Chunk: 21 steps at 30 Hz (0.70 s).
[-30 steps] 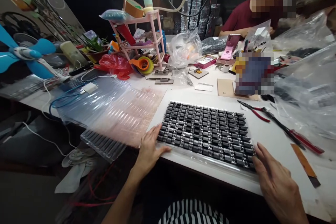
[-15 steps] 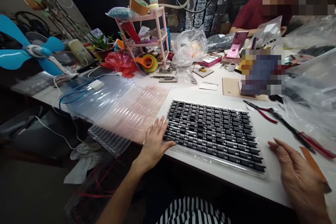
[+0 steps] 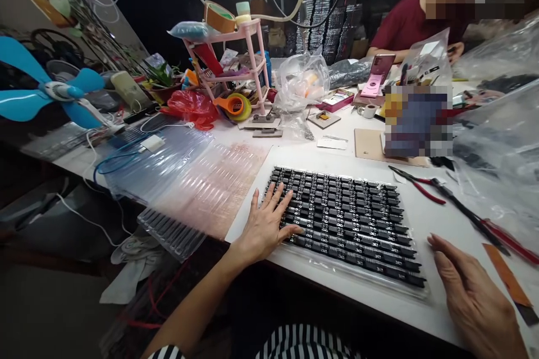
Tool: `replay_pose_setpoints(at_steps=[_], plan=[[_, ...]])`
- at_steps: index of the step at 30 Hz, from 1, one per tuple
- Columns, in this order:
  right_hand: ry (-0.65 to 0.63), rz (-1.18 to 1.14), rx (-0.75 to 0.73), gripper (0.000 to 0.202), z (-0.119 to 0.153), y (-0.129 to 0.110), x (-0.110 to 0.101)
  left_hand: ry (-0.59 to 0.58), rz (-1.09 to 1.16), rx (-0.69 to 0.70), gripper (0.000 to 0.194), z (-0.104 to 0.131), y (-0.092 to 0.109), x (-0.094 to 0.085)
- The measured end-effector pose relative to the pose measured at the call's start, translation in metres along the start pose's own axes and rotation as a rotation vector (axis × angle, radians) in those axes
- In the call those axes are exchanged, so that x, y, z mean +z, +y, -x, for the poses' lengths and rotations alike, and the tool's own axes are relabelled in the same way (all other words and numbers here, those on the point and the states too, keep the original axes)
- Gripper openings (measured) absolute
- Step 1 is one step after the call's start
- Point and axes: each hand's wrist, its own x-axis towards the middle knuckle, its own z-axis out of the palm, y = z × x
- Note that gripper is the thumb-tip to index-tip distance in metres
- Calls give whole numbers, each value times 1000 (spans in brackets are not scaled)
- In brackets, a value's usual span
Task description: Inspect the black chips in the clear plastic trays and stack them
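In front of me on the white table lies a clear plastic tray [image 3: 353,266] filled with rows of small black circuit boards [image 3: 337,207]. My left hand [image 3: 269,224] rests over the tray's left end, fingers spread across the boards there. My right hand [image 3: 474,286] lies on the table just right of the tray, apart from it. Its fingers are stretched out and loosely together, with nothing seen in them. Right of that hand is a flat orange-brown strip with a dark end [image 3: 505,272].
Red-handled pliers [image 3: 421,185] and a longer red-handled tool [image 3: 480,216] lie at the right. Clear plastic trays [image 3: 177,162] cover the left side. A pink rack [image 3: 256,67], a blue fan [image 3: 59,90] and plastic bags stand behind. Across the table sits a person in a maroon shirt [image 3: 398,25].
My left hand has moved right, from the tray's left edge onto the boards, with fingers spread wider. My right hand has barely moved. The view has shifted slightly.
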Motion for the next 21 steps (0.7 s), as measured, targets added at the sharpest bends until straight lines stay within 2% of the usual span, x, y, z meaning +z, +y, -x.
replay_pose_setpoints(at_steps=[3, 8, 11, 15, 21], plan=[[-2, -6, -8, 54, 0, 2, 0, -1, -11, 28, 82, -4, 6, -1], [-8, -17, -49, 53, 0, 7, 2, -30, 9, 225, 82, -9, 30, 7], [-2, -25, -90, 54, 0, 10, 3, -27, 23, 287, 86, -8, 40, 12], [-5, -29, -118, 51, 1, 11, 3, -57, 14, 270, 90, -9, 40, 10], [1, -38, -118, 51, 1, 6, 1, -29, -15, 94, 85, -19, 24, 2]])
